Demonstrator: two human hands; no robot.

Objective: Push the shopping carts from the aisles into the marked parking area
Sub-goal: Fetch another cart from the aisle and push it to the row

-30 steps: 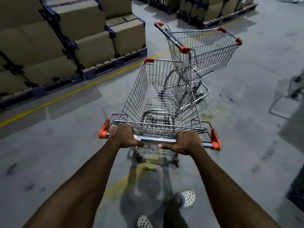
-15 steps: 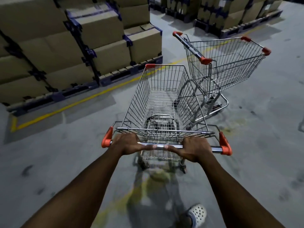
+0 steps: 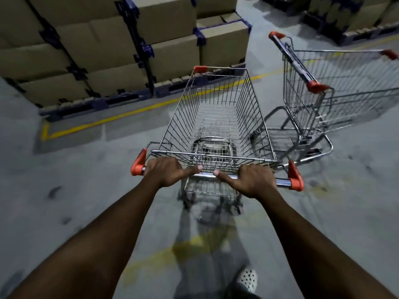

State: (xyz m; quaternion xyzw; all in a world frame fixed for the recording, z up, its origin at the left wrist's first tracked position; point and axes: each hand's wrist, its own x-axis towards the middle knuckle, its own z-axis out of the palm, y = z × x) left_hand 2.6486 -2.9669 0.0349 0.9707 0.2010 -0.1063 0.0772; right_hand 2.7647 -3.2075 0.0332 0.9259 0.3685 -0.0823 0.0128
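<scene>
An empty wire shopping cart [image 3: 218,113] with orange corner caps stands straight in front of me. My left hand [image 3: 166,171] grips the left part of its chrome handle bar [image 3: 207,175], thumb lying along the bar. My right hand [image 3: 252,180] grips the right part the same way. A second empty cart [image 3: 336,87] stands to the right, turned sideways, its base frame close beside my cart's right side. A yellow floor line [image 3: 138,111] runs ahead under my cart's front and ends in a corner at the left.
Stacks of brown cardboard boxes [image 3: 112,48] on dark pallets fill the left and far side behind the yellow line. More palletised boxes [image 3: 356,16] stand at the top right. A faded yellow mark [image 3: 190,244] crosses the grey concrete floor near my feet.
The cart and I have rolled forward and swung left towards the boxes; the second cart has shifted to the right of the view. Both hands keep their grip.
</scene>
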